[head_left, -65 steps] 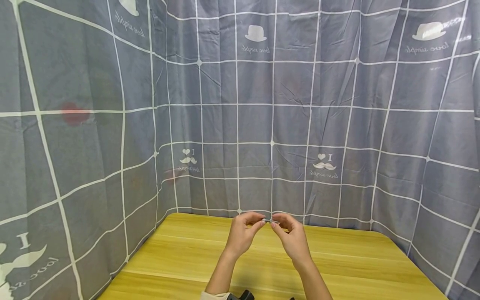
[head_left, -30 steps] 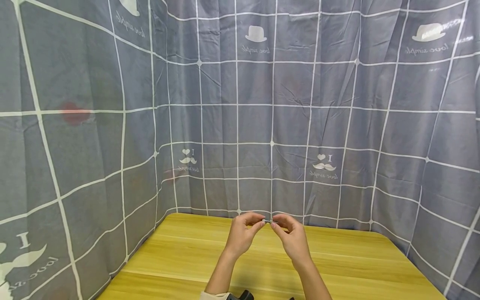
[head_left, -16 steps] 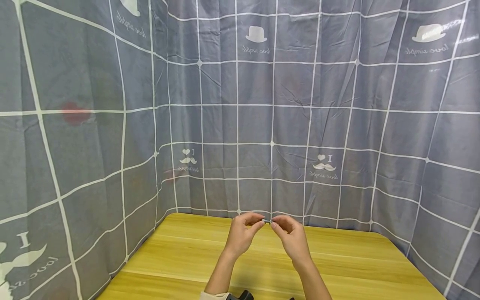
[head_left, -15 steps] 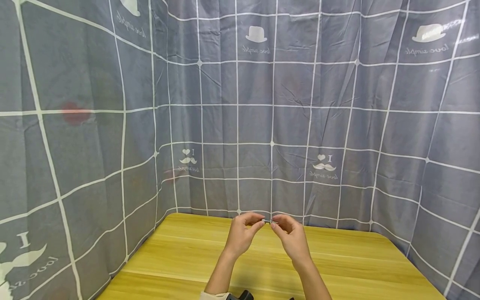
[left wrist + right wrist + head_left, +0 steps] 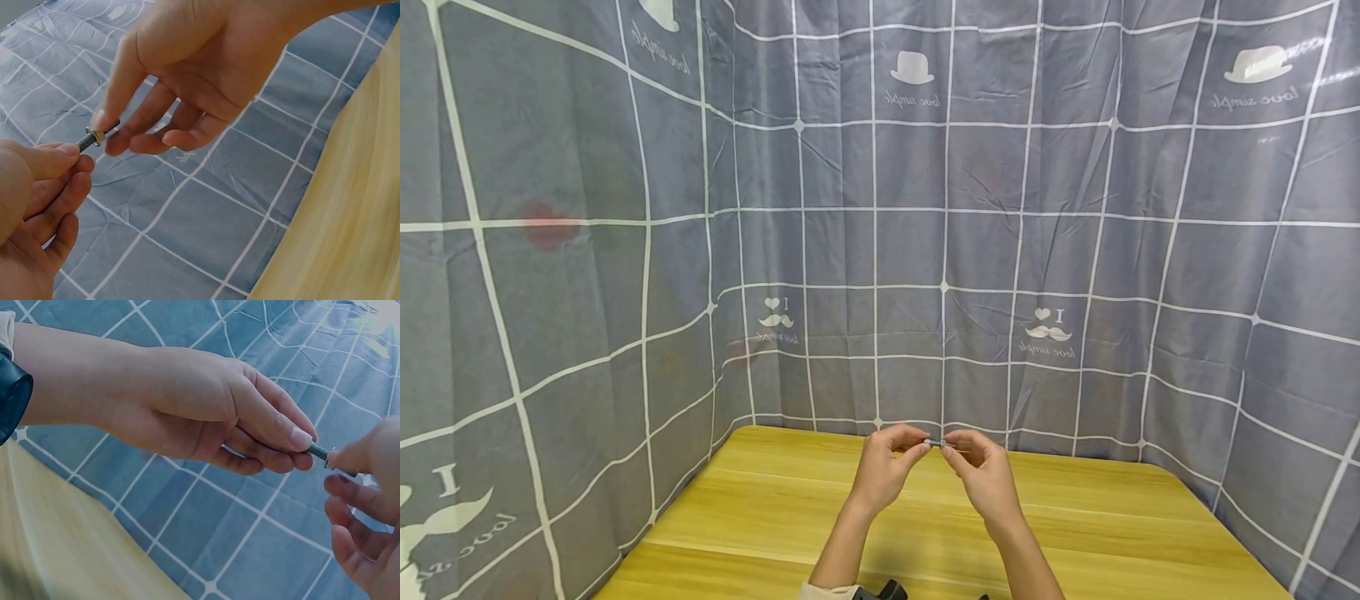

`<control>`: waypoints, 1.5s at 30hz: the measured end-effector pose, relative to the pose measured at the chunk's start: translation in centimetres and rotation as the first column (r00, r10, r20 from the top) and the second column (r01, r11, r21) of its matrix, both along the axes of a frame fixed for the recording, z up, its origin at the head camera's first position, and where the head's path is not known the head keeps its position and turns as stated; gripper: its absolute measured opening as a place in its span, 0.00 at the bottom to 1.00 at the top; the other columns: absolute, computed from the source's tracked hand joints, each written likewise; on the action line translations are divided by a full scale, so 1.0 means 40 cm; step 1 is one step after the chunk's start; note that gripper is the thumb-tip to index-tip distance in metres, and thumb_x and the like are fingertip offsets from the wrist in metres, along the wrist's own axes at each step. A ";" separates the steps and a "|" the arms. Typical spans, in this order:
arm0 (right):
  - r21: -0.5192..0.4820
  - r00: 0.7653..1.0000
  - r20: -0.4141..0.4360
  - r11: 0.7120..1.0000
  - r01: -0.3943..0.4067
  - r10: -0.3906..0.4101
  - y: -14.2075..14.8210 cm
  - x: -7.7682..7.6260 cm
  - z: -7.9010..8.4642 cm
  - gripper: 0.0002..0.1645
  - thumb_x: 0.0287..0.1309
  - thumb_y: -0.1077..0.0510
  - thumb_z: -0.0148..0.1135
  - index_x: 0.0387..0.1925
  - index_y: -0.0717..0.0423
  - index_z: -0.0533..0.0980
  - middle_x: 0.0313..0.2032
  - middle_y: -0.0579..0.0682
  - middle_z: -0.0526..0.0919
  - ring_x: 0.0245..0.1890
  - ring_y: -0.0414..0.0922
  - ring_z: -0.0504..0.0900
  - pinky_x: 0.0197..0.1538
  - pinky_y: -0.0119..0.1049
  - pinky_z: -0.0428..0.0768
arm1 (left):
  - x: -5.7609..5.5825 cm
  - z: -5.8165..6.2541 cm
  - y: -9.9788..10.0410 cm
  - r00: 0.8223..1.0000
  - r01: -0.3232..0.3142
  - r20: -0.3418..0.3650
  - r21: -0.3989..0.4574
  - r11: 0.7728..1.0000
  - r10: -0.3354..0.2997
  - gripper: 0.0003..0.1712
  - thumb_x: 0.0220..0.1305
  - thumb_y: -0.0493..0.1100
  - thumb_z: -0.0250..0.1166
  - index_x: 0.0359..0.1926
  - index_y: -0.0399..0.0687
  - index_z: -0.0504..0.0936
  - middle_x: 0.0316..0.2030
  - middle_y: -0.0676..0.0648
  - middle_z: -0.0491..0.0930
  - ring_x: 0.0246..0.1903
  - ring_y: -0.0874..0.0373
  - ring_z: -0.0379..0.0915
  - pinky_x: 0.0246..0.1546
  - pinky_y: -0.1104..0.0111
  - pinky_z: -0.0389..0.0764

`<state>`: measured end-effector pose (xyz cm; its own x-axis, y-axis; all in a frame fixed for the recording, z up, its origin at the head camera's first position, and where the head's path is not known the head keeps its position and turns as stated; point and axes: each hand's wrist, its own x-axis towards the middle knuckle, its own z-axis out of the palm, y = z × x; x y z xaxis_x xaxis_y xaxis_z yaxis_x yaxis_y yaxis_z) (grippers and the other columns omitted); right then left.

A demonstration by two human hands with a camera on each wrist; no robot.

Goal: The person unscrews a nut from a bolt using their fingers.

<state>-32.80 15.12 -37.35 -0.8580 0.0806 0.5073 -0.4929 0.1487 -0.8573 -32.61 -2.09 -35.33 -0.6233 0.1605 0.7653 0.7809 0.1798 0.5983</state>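
Note:
A metal bolt (image 5: 85, 143) with a threaded shank is held up between the two hands. My left hand (image 5: 881, 475) pinches one end between thumb and fingertips, which hide that end. Partway along the thread sits a flanged nut (image 5: 95, 135), also visible as a small nut (image 5: 330, 459) in the right wrist view. My right hand (image 5: 987, 479) has its thumb on the nut and its index fingertip close below. The bolt's free end sticks out past the nut, between the right thumb and index finger. The other right fingers curve loosely.
A yellow wood-grain table (image 5: 775, 508) lies beneath the hands. Grey curtain (image 5: 985, 250) with white grid lines stands behind the table and at its sides. A black device (image 5: 12, 394) is worn on the left wrist beside a pale sleeve (image 5: 827, 591).
Right thumb and index fingertips shift slightly around the nut. The left hand and both arms stay in place.

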 end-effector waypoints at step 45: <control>0.017 0.999 0.034 1.000 -0.011 0.011 0.005 -0.006 -0.008 0.12 0.71 0.58 0.66 0.45 0.64 0.84 0.38 0.54 0.87 0.38 0.48 0.81 0.40 0.39 0.78 | -0.077 -0.052 -0.015 0.998 0.056 0.032 -0.001 0.998 -0.056 0.05 0.69 0.37 0.70 0.43 0.42 0.90 0.37 0.50 0.88 0.37 0.56 0.83 0.41 0.64 0.82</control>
<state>-33.05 15.30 -37.66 -0.8756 0.0627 0.4790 -0.4651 0.1580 -0.8710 -35.68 -2.71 -37.39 -0.6378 0.1975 0.7445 0.7700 0.1376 0.6231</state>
